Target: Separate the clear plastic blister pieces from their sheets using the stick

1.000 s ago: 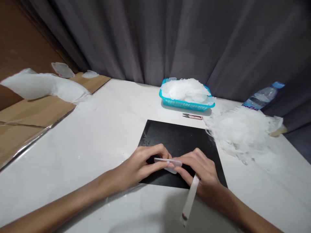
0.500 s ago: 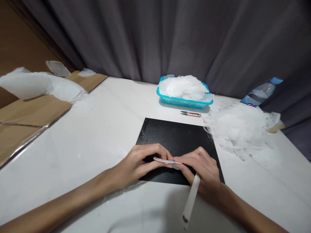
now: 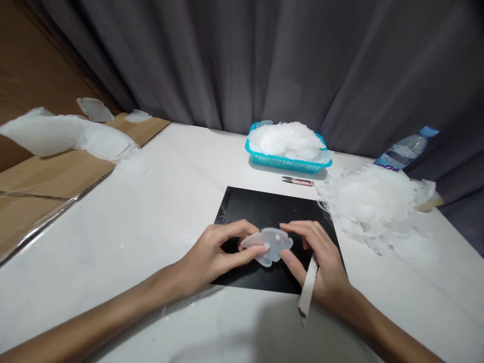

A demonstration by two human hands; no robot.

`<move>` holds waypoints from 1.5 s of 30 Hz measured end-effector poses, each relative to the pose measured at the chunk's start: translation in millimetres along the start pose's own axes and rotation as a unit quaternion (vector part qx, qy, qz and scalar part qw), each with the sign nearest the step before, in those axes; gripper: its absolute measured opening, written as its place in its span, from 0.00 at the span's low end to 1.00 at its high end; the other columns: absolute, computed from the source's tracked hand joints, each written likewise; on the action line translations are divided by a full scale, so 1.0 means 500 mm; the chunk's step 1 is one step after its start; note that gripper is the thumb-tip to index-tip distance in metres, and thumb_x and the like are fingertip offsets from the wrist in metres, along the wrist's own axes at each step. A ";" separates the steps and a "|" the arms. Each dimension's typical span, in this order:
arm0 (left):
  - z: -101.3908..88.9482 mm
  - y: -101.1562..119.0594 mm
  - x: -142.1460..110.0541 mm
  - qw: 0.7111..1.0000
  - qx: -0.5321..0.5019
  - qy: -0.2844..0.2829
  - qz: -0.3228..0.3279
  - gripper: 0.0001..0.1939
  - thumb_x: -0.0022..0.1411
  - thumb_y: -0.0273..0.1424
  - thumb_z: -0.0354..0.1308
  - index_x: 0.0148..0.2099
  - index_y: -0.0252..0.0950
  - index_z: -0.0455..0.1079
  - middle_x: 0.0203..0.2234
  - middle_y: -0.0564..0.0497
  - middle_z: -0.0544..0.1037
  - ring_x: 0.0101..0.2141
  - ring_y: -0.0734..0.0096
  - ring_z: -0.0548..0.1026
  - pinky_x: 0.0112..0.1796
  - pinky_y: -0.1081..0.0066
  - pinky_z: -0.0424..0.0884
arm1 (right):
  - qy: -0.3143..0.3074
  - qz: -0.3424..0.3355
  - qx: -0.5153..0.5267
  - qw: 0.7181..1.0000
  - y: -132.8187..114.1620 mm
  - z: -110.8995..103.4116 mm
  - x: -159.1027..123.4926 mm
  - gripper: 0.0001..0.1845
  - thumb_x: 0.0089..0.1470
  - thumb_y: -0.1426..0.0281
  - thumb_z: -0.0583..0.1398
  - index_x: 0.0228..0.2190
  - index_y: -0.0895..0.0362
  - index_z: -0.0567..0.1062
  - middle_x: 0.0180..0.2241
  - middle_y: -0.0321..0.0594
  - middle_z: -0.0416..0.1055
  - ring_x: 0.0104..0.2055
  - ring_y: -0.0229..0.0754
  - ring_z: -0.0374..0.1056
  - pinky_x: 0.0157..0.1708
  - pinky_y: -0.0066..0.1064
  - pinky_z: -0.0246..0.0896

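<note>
A thin translucent plastic piece (image 3: 275,246) with a notched, rounded outline faces up over the black mat (image 3: 260,201). My left hand (image 3: 223,249) pinches its left side between thumb and fingers. My right hand (image 3: 321,257) has its thumb and index finger apart at the piece's right edge; I cannot tell whether they touch it. A slim white-handled tool (image 3: 309,290) is tucked in that hand's grip, its narrow dark-banded end pointing down toward me. The tool's upper part is hidden by the hand.
A blue basket (image 3: 280,162) heaped with similar pieces stands at the back. Pink-handled thread snips (image 3: 298,181) lie before it. Plastic scraps (image 3: 374,206) and a water bottle (image 3: 406,148) are right. Left, a filled plastic bag (image 3: 71,133) rests on cardboard (image 3: 56,174).
The plastic piece has turned from edge-on to show its broad face. My right thumb and index finger have spread from their pinch, and the white-handled tool has swung slightly right.
</note>
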State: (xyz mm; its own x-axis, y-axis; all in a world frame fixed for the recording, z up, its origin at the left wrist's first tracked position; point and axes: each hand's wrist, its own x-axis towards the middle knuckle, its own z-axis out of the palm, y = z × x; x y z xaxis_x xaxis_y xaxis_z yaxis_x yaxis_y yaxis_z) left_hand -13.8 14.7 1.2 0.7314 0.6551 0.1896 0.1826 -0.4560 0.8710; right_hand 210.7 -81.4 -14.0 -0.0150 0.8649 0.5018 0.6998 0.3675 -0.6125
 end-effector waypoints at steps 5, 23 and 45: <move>0.003 0.001 0.002 0.994 0.053 -0.018 0.092 0.04 0.70 0.29 0.64 0.40 0.35 0.79 0.25 0.55 0.70 0.27 0.75 0.68 0.30 0.74 0.63 | -0.013 -0.076 0.000 0.997 -0.012 -0.005 0.004 0.20 0.65 0.73 0.63 0.57 0.54 0.72 0.44 0.44 0.79 0.41 0.45 0.72 0.38 0.37 0.67; -0.009 -0.018 -0.003 0.975 0.103 -0.043 0.193 0.12 0.70 0.21 0.62 0.54 0.33 0.77 0.39 0.46 0.81 0.40 0.66 0.77 0.44 0.68 0.70 | 0.047 -0.127 0.037 0.990 -0.010 -0.004 0.001 0.12 0.60 0.83 0.65 0.43 0.57 0.77 0.37 0.41 0.82 0.35 0.40 0.74 0.34 0.34 0.66; 0.008 -0.004 -0.011 0.989 0.073 -0.038 0.125 0.08 0.73 0.24 0.59 0.52 0.36 0.74 0.40 0.50 0.80 0.41 0.71 0.77 0.44 0.74 0.70 | -0.006 -0.106 -0.018 0.994 -0.004 -0.004 -0.010 0.13 0.65 0.76 0.63 0.50 0.58 0.75 0.41 0.43 0.80 0.40 0.42 0.74 0.41 0.34 0.68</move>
State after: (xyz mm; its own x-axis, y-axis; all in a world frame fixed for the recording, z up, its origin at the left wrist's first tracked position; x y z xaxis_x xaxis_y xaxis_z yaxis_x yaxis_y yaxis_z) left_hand -15.5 9.7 -3.4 0.8117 0.4660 0.3520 0.0777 -0.6836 0.7257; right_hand 210.7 -87.3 -13.9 -0.1733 0.7726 0.6108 0.7048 0.5305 -0.4710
